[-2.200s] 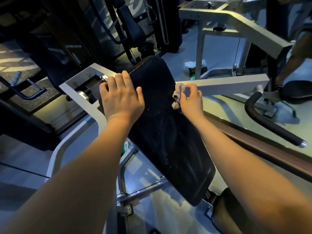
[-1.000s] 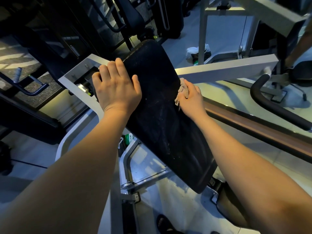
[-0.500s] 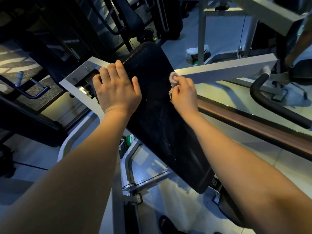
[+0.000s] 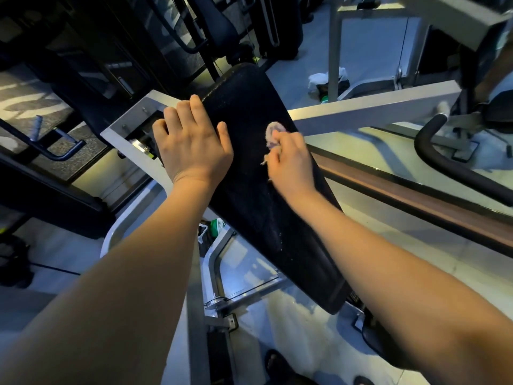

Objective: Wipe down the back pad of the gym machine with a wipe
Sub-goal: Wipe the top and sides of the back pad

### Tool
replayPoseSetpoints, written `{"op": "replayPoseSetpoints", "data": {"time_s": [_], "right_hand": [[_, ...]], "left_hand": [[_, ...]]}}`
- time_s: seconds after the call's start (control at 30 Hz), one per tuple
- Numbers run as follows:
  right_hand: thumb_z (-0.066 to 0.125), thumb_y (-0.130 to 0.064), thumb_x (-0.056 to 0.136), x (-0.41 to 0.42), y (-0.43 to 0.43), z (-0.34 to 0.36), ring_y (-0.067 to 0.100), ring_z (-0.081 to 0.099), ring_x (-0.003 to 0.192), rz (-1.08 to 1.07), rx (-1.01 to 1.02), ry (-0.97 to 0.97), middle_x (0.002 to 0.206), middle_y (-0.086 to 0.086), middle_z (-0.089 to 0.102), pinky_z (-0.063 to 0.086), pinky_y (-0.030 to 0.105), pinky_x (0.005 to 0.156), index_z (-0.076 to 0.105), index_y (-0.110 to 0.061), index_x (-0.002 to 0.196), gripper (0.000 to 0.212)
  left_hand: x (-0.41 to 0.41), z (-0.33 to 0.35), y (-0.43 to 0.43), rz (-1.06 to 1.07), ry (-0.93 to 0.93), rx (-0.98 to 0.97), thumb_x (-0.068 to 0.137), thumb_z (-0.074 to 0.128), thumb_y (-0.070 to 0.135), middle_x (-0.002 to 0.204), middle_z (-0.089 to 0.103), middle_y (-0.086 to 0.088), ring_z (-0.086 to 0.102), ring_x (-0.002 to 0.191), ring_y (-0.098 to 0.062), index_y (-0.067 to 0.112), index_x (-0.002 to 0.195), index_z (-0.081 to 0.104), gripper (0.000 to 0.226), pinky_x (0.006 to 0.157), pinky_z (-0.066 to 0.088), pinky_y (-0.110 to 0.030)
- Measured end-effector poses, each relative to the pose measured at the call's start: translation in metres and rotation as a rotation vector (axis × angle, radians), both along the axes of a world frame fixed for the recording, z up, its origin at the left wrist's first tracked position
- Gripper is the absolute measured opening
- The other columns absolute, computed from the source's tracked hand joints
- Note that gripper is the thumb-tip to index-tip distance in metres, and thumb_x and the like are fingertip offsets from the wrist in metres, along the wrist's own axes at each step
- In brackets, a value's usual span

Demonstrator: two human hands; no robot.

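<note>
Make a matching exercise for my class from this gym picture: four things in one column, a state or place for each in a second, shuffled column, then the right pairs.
Column A
1. left hand
2. right hand
3. wipe
4. back pad

Column B
a. black, tilted, marked with pale smears
b. crumpled and pale, against the pad's upper part
c. rests flat over the pad's left edge, fingers fairly straight
d. pinches a small wad

Pairs: 1-c, 2-d, 3-b, 4-a
</note>
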State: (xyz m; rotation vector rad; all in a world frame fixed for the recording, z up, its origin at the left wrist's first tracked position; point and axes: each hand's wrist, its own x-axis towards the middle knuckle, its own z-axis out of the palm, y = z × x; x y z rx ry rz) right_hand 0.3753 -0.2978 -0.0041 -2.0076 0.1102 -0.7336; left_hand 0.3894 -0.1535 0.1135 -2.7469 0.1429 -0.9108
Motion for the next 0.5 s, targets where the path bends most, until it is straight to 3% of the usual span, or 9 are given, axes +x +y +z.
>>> {"op": "replayPoseSetpoints", "data": {"time_s": [0.13, 0.2, 0.27, 0.37, 0.5], "right_hand": [[0.056, 0.000, 0.094, -0.030, 0.019, -0.010, 0.033, 0.061, 0.093, 0.343, -0.250, -0.171, 0.112, 0.021, 0.056, 0.055, 0.037, 0.082, 0.061, 0.005, 0.127, 0.033], [0.062, 0.002, 0.089, -0.018, -0.002, -0.005, 0.036, 0.062, 0.091, 0.345, -0.352, -0.194, 0.111, 0.020, 0.056, 0.056, 0.040, 0.080, 0.063, 0.000, 0.126, 0.038], [0.063, 0.006, 0.084, -0.006, -0.015, 0.002, 0.029, 0.061, 0.091, 0.248, -0.259, -0.169, 0.109, 0.018, 0.055, 0.055, 0.040, 0.083, 0.067, -0.006, 0.124, 0.041], [0.059, 0.002, 0.089, -0.010, 0.000, 0.006, 0.001, 0.055, 0.093, 0.206, -0.070, -0.121, 0.114, 0.015, 0.051, 0.052, 0.028, 0.089, 0.062, -0.006, 0.132, 0.044], [0.067, -0.007, 0.088, -0.030, 0.007, -0.006, 0.023, 0.052, 0.113, 0.452, -0.177, -0.080, 0.132, 0.016, 0.040, 0.044, 0.023, 0.101, 0.034, 0.000, 0.153, 0.073]], "left_hand": [[0.001, -0.001, 0.000, 0.012, -0.002, 0.007, 0.098, 0.032, 0.052, 0.132, 0.051, -0.017, 0.045, 0.117, -0.038, 0.004, 0.146, 0.039, 0.068, 0.099, 0.035, -0.051], [0.001, -0.001, 0.000, 0.014, 0.000, 0.011, 0.098, 0.032, 0.052, 0.133, 0.051, -0.017, 0.045, 0.118, -0.039, 0.004, 0.147, 0.039, 0.068, 0.100, 0.035, -0.051], [0.001, -0.001, 0.000, 0.015, 0.004, 0.010, 0.098, 0.031, 0.052, 0.134, 0.051, -0.018, 0.045, 0.119, -0.039, 0.004, 0.147, 0.039, 0.069, 0.100, 0.035, -0.051], [0.001, -0.001, 0.000, 0.012, -0.004, 0.007, 0.098, 0.031, 0.052, 0.133, 0.051, -0.017, 0.044, 0.119, -0.039, 0.004, 0.147, 0.039, 0.069, 0.100, 0.035, -0.052], [0.001, -0.002, 0.000, 0.008, -0.008, 0.005, 0.098, 0.031, 0.052, 0.134, 0.050, -0.017, 0.044, 0.120, -0.038, 0.005, 0.147, 0.039, 0.068, 0.101, 0.034, -0.051]]}}
